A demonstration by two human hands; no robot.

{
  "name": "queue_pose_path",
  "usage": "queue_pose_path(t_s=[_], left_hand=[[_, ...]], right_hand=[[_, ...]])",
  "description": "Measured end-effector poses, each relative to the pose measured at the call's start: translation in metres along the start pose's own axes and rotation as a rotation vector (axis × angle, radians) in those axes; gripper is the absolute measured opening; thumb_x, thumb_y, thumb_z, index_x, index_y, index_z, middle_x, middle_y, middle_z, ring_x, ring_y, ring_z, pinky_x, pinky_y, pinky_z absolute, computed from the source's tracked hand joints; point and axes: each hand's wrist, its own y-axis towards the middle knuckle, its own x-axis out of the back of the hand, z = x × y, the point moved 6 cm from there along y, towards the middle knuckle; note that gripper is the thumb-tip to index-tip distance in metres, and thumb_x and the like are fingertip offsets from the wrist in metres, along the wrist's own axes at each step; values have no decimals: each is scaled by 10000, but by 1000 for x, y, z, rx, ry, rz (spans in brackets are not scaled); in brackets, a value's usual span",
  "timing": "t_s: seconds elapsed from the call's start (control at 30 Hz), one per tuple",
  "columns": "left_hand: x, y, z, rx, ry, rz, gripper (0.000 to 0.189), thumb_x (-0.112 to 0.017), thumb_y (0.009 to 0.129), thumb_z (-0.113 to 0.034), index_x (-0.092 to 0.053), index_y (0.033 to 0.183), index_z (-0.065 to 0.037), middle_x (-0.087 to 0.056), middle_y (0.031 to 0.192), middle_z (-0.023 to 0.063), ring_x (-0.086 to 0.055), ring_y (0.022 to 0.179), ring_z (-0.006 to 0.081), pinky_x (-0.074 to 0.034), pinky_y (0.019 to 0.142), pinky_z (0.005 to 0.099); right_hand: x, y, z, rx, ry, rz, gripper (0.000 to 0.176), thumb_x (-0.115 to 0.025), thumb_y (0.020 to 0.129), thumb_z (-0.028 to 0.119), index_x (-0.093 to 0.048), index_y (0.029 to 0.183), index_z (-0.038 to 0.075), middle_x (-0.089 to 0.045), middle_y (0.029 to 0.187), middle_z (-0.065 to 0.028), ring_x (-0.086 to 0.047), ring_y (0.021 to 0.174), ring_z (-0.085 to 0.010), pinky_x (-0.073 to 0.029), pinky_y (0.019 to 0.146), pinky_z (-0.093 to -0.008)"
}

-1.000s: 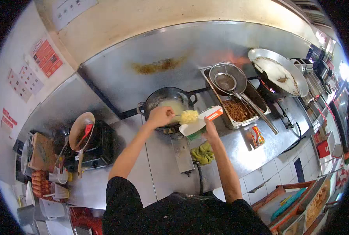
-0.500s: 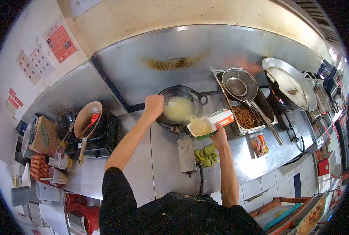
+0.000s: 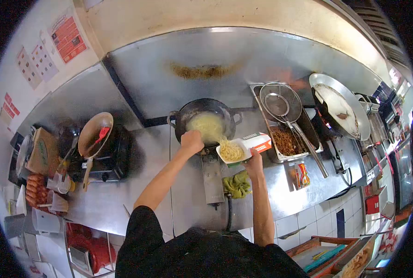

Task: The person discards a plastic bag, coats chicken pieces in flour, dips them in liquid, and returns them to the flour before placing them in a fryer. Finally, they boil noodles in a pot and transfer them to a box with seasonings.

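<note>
Noodles (image 3: 231,151), pale yellow, one portion, lying in an open paper box (image 3: 262,142), white with orange print; right hand (image 3: 254,162), fingers closed on the box, near the front rim of a wok (image 3: 182,121); left hand (image 3: 192,141), fingers curled at the wok's near left edge, cannot tell whether around anything; yellowish liquid (image 3: 207,126), inside the wok; green cloth (image 3: 237,185), bunched, on the steel counter (image 3: 187,199)

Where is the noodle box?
In the head view, the noodle box is right of centre in the right hand, below and right of the wok and above the green cloth.
</note>
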Motion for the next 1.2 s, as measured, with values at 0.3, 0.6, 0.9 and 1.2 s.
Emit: queue_pose_path(t_s=[0.3,0.6,0.9,1.2], left_hand=[[-9,-22,-17,-8,-325,-143,91,-618,763,-142,-647,773,-57,-662,775,160,-646,701,363,-517,631,467],[51,-63,-38,-194,-207,-245,93,-604,807,-171,-620,773,-86,-662,753,128,-641,686,334,-489,604,462],[-17,21,-20,-119,-58,-96,108,-596,755,-120,-644,810,-40,-647,754,210,-644,702,393,-524,656,470],[30,-85,-43,-154,-424,-111,80,-594,795,-99,-614,826,-29,-639,717,198,-630,684,398,-503,607,488]], right_hand=[[-19,-2,17,-4,-58,-55,371,-490,900,300,-506,1199,81,-589,1158,-64,-533,1103,-233,-370,918,-495],[-8,5,24,62,-428,58,344,-465,911,236,-509,1185,32,-591,1140,-96,-568,1068,-238,-465,883,-426],[-3,16,7,-63,21,28,335,-464,912,255,-505,1184,64,-575,1143,-91,-564,992,-237,-455,863,-422],[-13,0,16,-84,-52,-79,312,-461,907,241,-510,1160,67,-574,1152,-74,-546,1033,-245,-401,874,-484]])
